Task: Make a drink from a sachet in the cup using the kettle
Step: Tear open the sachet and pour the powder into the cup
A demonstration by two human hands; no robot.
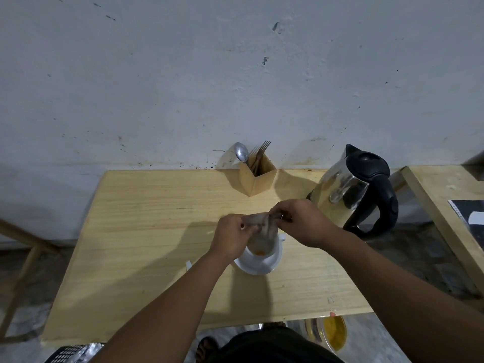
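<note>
A white cup (272,254) stands on a white saucer (251,269) in the middle of the wooden table (157,231). Orange powder (259,253) lies at the cup's bottom. Directly above the cup I hold a clear plastic sachet (262,226) with both hands. My left hand (231,235) pinches its left top corner and my right hand (301,221) pinches its right top corner. The sachet hangs down into the cup's mouth. A steel kettle (351,192) with a black lid and handle stands to the right, behind my right hand.
A wooden holder (258,176) with a spoon and forks stands at the table's back edge by the wall. A second wooden table (442,195) lies to the right. Below the table's near edge is a container of yellow stuff (334,334).
</note>
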